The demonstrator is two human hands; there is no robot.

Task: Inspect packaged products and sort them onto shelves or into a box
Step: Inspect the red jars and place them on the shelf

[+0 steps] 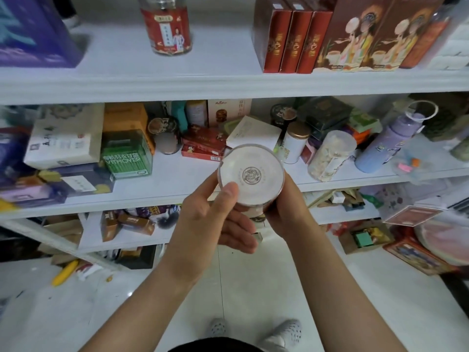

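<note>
I hold a round canister point(252, 171) in front of the shelves, its silvery-white lid with a round emblem turned up toward me. My left hand point(215, 217) supports it from the left and below, thumb lying on the lid's near edge and fingers stretched under the can. My right hand point(286, 207) wraps the can's right side from behind; its fingers are mostly hidden by the can. The can's body is largely hidden under the lid and my hands.
White shelving point(228, 83) fills the view. The top shelf has a red-labelled jar point(166, 26) and brown-red boxes point(299, 39). The middle shelf is crowded: a green box point(128, 156), a white tin point(294, 142), a clear jar point(330, 154), a lilac bottle point(385, 146). Clutter lies on the floor.
</note>
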